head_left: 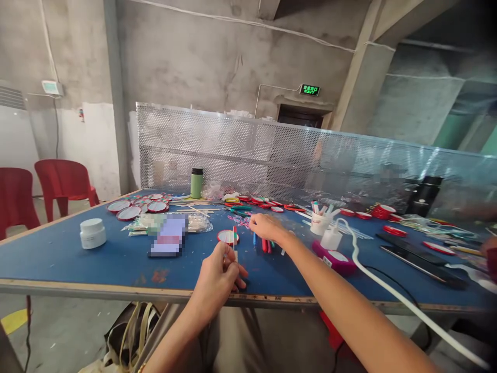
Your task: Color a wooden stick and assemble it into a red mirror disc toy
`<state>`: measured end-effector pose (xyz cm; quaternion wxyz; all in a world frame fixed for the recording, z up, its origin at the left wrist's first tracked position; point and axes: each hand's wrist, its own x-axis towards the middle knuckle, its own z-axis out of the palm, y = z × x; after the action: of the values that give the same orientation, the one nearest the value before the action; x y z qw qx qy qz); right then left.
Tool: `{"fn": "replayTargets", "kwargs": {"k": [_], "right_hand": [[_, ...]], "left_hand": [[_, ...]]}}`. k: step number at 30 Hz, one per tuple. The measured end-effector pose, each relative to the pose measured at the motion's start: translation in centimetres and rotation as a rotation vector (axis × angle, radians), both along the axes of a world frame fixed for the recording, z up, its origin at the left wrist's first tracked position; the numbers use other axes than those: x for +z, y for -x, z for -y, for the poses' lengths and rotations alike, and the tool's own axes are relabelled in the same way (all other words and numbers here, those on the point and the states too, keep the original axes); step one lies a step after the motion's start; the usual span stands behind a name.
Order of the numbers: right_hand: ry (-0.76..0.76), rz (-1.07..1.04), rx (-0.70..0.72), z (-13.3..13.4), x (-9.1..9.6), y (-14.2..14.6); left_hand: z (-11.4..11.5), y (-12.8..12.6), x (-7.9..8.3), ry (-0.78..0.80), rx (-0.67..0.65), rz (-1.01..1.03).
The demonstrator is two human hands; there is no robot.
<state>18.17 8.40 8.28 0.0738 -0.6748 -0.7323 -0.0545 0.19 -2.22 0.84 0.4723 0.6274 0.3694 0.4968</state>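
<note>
Left hand [219, 270]: was at lower centre, its fingers pinched closed around a thin stick [235, 239].
Stick: stood nearly upright mid-frame, overlapping a red-rimmed disc [224, 237].
Right hand [267, 228]: was right of centre, near pink strands [241, 221]; its finger opening and any grip could not be told.
White cup [319, 224]: stood farther right, holding slim items.

From close over the near edge of a long, blue-topped table [128, 267], a head-worn camera looks forward and down, facing the perforated silver metal screen [217, 137] beyond it.
</note>
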Motion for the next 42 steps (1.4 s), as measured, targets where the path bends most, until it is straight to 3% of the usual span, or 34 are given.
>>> {"fn": "replayTargets", "kwargs": {"k": [5, 12, 17, 21, 24, 27, 30, 33, 36, 39, 42], "right_hand": [[0.113, 0.188, -0.041, -0.5, -0.2, 0.0], [0.114, 0.29, -0.06, -1.0, -0.9, 0.4], [0.042, 0.278, -0.049, -0.5, -1.1, 0.7], [-0.093, 0.214, -0.003, 1.5, 0.8, 0.8], [-0.142, 0.127, 0.072, 4.4, 2.1, 1.0], [-0.111, 0.007, 0.164, 7.6, 1.5, 1.4], [-0.025, -0.444, 0.299, 9.6, -0.7, 1.6], [0.071, -0.753, 0.381, 9.9, -2.8, 2.2], [0.153, -0.97, 0.363, 9.4, -3.5, 2.9], [0.158, -1.049, 0.321, 9.0, -3.4, 3.1], [0.132, -0.99, 0.243, 8.6, -3.3, 2.4]], "left_hand": [[-0.1, 0.0, -0.1, -0.012, -0.003, -0.011], [-0.2, 0.0, -0.2, -0.009, -0.005, -0.002], [-0.3, -0.2, -0.4, 0.001, -0.008, 0.02], [-0.3, -0.1, -0.4, 0.005, -0.005, 0.025], [-0.4, 0.0, -0.4, 0.007, -0.022, 0.064], [-0.6, 0.1, -0.6, 0.026, -0.078, 0.145], [-0.9, 0.1, -0.7, 0.049, -0.099, 0.18], [-1.0, 0.0, -0.7, 0.052, -0.07, 0.168], [-1.2, -0.1, -0.6, 0.046, -0.044, 0.146], [-1.0, -0.2, -0.6, 0.035, -0.047, 0.121], [-0.2, 0.7, -0.7, 0.002, -0.029, 0.098]]}}
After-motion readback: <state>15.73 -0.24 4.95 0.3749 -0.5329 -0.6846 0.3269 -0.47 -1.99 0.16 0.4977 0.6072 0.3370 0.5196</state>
